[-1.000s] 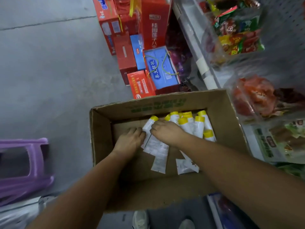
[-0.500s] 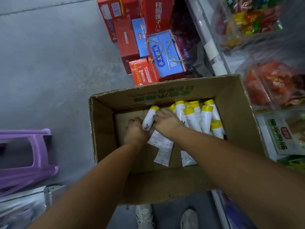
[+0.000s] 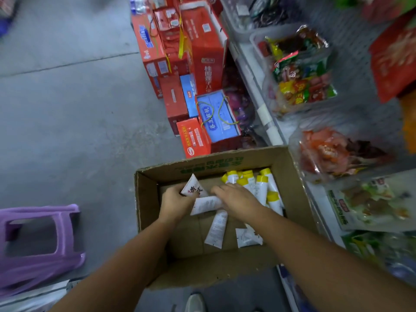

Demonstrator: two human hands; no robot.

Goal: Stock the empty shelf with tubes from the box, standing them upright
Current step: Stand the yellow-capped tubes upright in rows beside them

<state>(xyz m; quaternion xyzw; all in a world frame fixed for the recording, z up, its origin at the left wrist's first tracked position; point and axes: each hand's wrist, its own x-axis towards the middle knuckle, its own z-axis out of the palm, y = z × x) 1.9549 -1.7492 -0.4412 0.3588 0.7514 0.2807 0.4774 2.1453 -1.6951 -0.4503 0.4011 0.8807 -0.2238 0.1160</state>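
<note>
A: Gripping anything, that left hand (image 3: pixel 175 202)?

B: Yes — its fingers are curled round a white tube (image 3: pixel 194 188), held low inside the cardboard box (image 3: pixel 147 199). The tube's flat crimped end sticks out past the knuckles, tilted up and away from the wrist, with dark and red lettering on it. The cap end is hidden in the palm.

A: And the right hand (image 3: pixel 238 199)?

B: Palm down, just beside the left one, with its fingers stretched toward it over a second tube (image 3: pixel 206 204). That tube lies crosswise between the two hands, under the right fingers. The thumb is hidden, so I cannot tell whether the hand has hold of it or only rests on it.

A: What do the rest look like?

B: White bodies, yellow caps, small print. A bunch of yellow-capped tubes (image 3: pixel 261 188) lies beyond the right hand and to its outer side, caps pointing away from the wrist, some partly under the hand. Nearer the wrists, two loose tubes (image 3: pixel 216 230) lie flat on the bottom of the box, crimped ends toward the person — one below the gap between the hands, the other just beside the right forearm.

A: Anything outside the box?

B: A purple stool (image 3: pixel 40 239) stands well off to the left hand's outer side. Red cartons (image 3: pixel 202 52) and a blue carton (image 3: pixel 219 118) stand on the concrete floor (image 3: pixel 67 109) far beyond the fingertips. Snack packets (image 3: pixel 301 70) lie out past the right hand.
</note>
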